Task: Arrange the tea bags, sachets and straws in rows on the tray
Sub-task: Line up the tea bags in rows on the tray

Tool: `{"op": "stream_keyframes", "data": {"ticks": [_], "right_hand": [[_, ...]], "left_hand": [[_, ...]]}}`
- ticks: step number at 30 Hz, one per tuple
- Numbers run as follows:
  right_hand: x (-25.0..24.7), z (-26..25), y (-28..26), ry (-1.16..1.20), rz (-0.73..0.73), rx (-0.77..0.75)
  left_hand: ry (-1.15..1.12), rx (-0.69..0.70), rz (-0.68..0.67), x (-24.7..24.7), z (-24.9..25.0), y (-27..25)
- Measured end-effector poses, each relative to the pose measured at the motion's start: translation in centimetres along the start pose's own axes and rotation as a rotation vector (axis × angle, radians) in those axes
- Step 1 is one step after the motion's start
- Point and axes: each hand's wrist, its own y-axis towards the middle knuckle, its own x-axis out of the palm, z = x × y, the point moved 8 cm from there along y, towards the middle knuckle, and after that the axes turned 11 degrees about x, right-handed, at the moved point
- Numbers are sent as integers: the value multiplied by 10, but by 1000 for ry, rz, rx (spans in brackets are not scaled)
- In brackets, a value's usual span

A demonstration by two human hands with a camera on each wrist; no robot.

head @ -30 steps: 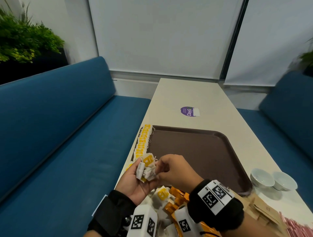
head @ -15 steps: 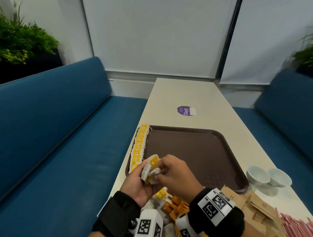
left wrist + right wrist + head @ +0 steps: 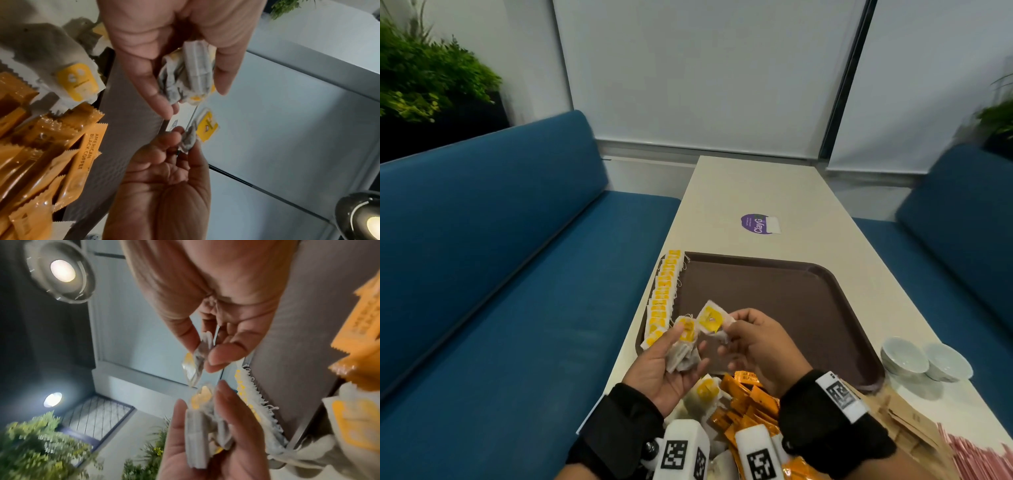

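Observation:
My left hand (image 3: 687,346) holds a small bunch of white tea bags (image 3: 683,356) with yellow tags over the tray's near-left corner. My right hand (image 3: 730,325) pinches a single tea bag (image 3: 711,318) just right of the bunch, a little apart from it. In the left wrist view the bunch (image 3: 190,76) lies between thumb and fingers, and the single bag (image 3: 206,128) hangs from the right hand's fingertips. A row of tea bags (image 3: 663,294) lines the left edge of the brown tray (image 3: 791,301). Loose tea bags (image 3: 703,394) and orange coffee sachets (image 3: 748,404) lie heaped below my hands.
Brown paper packets (image 3: 909,421) and pink wrapped sticks (image 3: 979,459) lie at the table's near right. Two small white bowls (image 3: 924,358) stand right of the tray. A purple sticker (image 3: 758,223) marks the table beyond it. Blue benches flank the table.
My right hand has drawn one tea bag out of the bunch in my left hand, and the hands have parted slightly. Both hands sit a little further over the tray's corner.

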Motion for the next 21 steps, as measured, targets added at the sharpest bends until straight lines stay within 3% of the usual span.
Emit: {"op": "stream_keyframes", "data": {"ticks": [2,5,12,14,21], "right_hand": [[-1,0,3,65,1,30],[0,0,7,-57,29,18],[17,-6,11,-313,-92,-30],[17,-14,16,-326,-102,-52],[8,-72,79,-394,125,-162]], "left_hand": [[27,19,-27,2,1,-1],[83,73,-45,7,4,0],[403,229,99,1,24,14],[449,247,78,2,28,17],[417,252,127,-8,41,26]]}}
